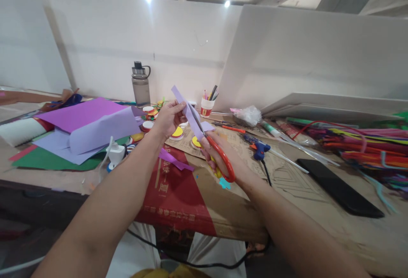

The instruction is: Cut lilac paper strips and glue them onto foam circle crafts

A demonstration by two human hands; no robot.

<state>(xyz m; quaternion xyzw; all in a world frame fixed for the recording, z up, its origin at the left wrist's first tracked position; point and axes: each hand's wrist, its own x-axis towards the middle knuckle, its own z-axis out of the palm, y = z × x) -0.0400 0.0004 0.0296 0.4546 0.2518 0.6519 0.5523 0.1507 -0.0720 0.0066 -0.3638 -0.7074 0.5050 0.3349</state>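
Note:
A strip of light purple paper (pixel 193 120) slants above the middle of the table, its upper end pinched in the fingers of my left hand (pixel 170 117). My right hand (pixel 219 150) is closed on the handles of red scissors (pixel 228 165), whose blades point up and left along the strip. Below the hands, a brighter purple strip (pixel 175 160) lies on red printed cardboard (pixel 172 197). Round pieces with yellow tops, one of them (pixel 177 132) near my left hand, and a turquoise flower-shaped piece (pixel 225 183) near my right hand rest on the table.
Purple and green paper sheets (pixel 86 114) and a white plug (pixel 116 152) are at left. Behind stand a bottle (pixel 140 86) and a cup of pens (pixel 207 104). To the right are a blue glue gun (pixel 260 150), a black phone-like slab (pixel 339 188) and colourful pipe cleaners (pixel 360 146).

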